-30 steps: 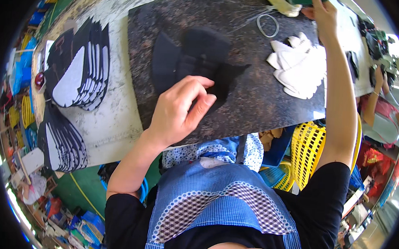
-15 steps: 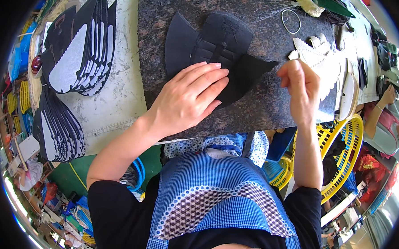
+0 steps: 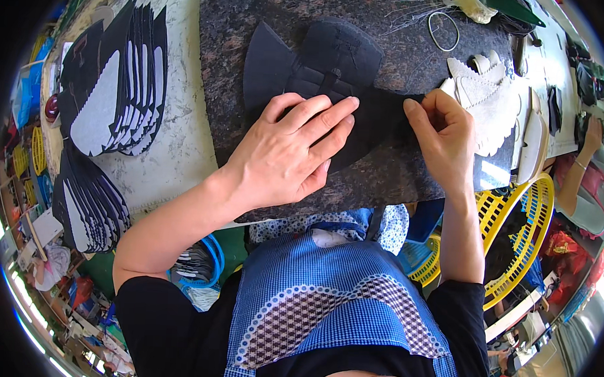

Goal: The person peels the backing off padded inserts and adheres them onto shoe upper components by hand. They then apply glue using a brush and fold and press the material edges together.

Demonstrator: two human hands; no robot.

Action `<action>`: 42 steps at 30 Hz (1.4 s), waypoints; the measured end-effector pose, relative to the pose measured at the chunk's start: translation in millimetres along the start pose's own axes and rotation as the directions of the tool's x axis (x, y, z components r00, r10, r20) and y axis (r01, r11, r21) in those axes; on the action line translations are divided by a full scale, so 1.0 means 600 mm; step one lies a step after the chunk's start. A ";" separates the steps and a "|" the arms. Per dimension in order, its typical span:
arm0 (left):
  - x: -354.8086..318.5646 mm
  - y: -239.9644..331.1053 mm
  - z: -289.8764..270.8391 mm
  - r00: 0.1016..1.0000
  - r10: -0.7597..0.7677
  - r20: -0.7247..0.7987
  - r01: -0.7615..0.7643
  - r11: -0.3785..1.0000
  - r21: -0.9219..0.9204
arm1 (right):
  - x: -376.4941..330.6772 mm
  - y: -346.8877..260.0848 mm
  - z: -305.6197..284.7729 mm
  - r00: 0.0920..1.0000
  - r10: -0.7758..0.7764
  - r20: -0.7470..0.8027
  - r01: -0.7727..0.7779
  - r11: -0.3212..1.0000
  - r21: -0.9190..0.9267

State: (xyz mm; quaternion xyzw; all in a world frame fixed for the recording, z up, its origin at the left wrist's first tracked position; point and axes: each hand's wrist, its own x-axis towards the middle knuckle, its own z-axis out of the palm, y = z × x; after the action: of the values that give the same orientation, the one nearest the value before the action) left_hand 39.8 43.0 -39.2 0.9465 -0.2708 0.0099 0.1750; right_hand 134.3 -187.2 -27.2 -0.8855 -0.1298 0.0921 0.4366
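A flat black shoe upper point(image 3: 341, 52) lies spread on a dark speckled stone slab point(image 3: 225, 23), with a strapped or laced section in its middle. My left hand point(image 3: 287, 147) rests on its near part, fingers spread and pressing it down, hiding some of it. At the right end of the upper, my right hand point(image 3: 446, 131) pinches the pointed tip between thumb and fingers. Whether a thread is also in that pinch is too small to tell.
Fanned black-and-white cut pieces point(image 3: 111, 86) lie on the white tabletop at left, with another stack point(image 3: 89, 206) nearer. Right of the slab are cream scalloped pieces point(image 3: 484, 102). A thin ring point(image 3: 443, 31) lies at the back. A yellow basket point(image 3: 547, 213) stands below right.
My right hand has come down to the upper's tip and pinches it. My left hand stays on the upper, its fingers a little more spread. The view has shifted slightly.
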 end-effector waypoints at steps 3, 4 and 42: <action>0.001 -0.005 -0.005 1.000 0.002 0.010 -0.002 1.000 -0.014 | 0.003 -0.001 -0.003 0.999 0.009 0.035 -0.009 1.000 0.002; 0.003 -0.006 -0.008 1.000 0.014 0.020 -0.013 1.000 -0.013 | 0.004 -0.001 -0.005 0.999 0.005 0.043 -0.004 1.000 -0.010; -0.004 -0.008 0.011 0.990 0.063 -0.128 -0.052 0.994 0.091 | -0.038 0.003 0.031 0.836 -0.444 -0.321 0.380 0.892 -0.245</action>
State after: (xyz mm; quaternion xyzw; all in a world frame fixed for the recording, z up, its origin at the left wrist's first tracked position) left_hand 40.0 45.8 -47.1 0.9424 -0.2853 0.0887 0.1503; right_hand 108.0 -181.6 -38.7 -0.8719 -0.2412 -0.1835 0.3847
